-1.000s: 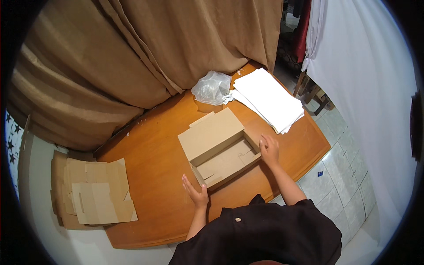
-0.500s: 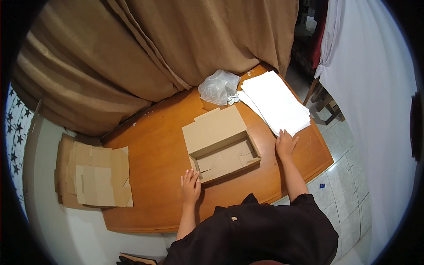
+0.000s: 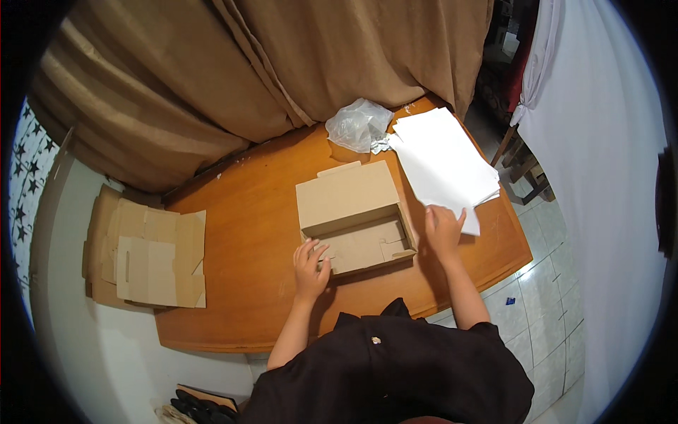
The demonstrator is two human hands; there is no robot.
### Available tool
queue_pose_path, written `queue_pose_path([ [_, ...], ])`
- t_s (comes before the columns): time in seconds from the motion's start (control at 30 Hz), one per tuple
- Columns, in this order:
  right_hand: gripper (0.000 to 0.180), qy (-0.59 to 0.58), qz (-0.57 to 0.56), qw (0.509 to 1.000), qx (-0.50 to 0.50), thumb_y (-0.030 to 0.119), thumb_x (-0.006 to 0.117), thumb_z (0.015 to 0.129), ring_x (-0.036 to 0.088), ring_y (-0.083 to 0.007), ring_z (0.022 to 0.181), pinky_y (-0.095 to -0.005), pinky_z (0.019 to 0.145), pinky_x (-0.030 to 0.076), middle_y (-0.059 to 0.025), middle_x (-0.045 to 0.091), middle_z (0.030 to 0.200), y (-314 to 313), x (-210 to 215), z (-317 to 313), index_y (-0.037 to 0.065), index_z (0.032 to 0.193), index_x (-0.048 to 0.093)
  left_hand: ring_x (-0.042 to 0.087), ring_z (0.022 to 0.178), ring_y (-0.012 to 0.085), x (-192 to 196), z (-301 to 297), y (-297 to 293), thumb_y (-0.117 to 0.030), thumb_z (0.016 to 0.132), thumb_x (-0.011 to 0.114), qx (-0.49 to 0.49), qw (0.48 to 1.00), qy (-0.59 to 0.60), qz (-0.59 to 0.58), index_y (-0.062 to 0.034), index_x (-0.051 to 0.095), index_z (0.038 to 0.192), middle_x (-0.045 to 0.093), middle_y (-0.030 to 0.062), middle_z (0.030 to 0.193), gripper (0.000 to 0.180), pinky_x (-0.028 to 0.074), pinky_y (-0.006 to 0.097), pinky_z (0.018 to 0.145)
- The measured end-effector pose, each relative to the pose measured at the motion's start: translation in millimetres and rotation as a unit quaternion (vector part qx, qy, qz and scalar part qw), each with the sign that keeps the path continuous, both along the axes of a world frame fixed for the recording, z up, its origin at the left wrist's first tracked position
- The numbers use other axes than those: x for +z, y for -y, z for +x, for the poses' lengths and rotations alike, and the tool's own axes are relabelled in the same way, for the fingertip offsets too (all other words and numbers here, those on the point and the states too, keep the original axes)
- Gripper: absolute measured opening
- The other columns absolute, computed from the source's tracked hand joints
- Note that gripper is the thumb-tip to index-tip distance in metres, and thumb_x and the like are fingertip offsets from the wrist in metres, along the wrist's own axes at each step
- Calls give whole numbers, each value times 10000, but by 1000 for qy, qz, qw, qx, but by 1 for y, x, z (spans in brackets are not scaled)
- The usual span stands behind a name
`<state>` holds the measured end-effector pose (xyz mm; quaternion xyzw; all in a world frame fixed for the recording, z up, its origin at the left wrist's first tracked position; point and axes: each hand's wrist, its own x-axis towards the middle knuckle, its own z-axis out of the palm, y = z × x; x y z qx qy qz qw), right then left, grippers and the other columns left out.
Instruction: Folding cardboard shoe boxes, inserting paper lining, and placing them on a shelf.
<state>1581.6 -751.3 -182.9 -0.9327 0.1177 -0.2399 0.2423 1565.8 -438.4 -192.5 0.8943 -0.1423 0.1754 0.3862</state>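
Two bare hands are over the brown table (image 3: 244, 233), with an open cardboard box (image 3: 346, 196) between them. The left hand (image 3: 311, 271) is at the box's near left corner. Its fingers are spread and a bit bent, and it is not gripping anything. Its fingertips go over the corner, but I cannot tell if they touch it. The right hand (image 3: 444, 232) is to the right of the box, near it but not on it. Its fingers are bent and pinch the near edge of a white sheet (image 3: 472, 224). The sheet sticks out toward the person from a pile of white paper (image 3: 443, 147). So the sheet is right at the right hand, and the rest of the pile lies just past that hand. The left hand is well apart from the paper, on the other side of the box.

The box sits flat, with its lid tipped back, away from the person. Its inside looks bare and brown. Behind the lid is a crumpled clear plastic bag (image 3: 359, 126), close to the paper pile. Far to the left, some flat brown cardboard (image 3: 150, 261) lies stacked at the table's edge.
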Motion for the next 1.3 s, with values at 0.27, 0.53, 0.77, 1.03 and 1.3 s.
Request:
queue_pose_path([
  [0.27, 97, 66, 22, 946, 315, 183, 617, 785, 570, -196, 989, -587, 950, 276, -32, 611, 964, -95, 20, -51, 122, 857, 640, 266, 1311, 306, 11, 29, 30, -420, 830, 577, 20, 983, -183, -4, -159, 712, 887, 444, 112, 1317, 300, -13, 623, 1005],
  [0.53, 194, -14, 38, 906, 421, 272, 597, 820, 549, -199, 1040, -581, 964, 266, -39, 601, 1038, -120, 17, -60, 135, 948, 646, 278, 1308, 292, 1, 21, 1, -372, 736, 673, 28, 976, -213, 46, -160, 722, 774, 456, 88, 1320, 220, -19, 651, 973],
  [0.77, 295, -43, 38, 924, 379, 326, 554, 854, 503, -258, 1129, -624, 999, 169, -77, 582, 1113, -103, 14, -55, 123, 1056, 622, 218, 1330, 302, 12, -6, -28, -346, 713, 691, 102, 972, -191, 93, -126, 713, 689, 437, 117, 1334, 223, -64, 649, 965],
  [1.03, 266, -80, 34, 959, 271, 300, 523, 882, 458, -275, 1177, -633, 1004, 133, -75, 573, 1140, -78, 17, -50, 132, 1058, 630, 325, 1277, 314, 24, 9, -37, -255, 829, 569, 42, 990, -75, 112, -118, 484, 1257, 446, 142, 1315, 458, 130, 531, 1046],
  [1.3, 264, -26, 52, 980, 191, 259, 500, 894, 438, -298, 1200, -611, 1027, 83, -99, 544, 1185, -56, 29, -14, 112, 1071, 628, 286, 1322, 266, 21, 85, 9, -259, 923, 391, -405, 862, -34, 302, -165, 405, 1336, 360, 103, 1402, 423, 257, 460, 1059],
])
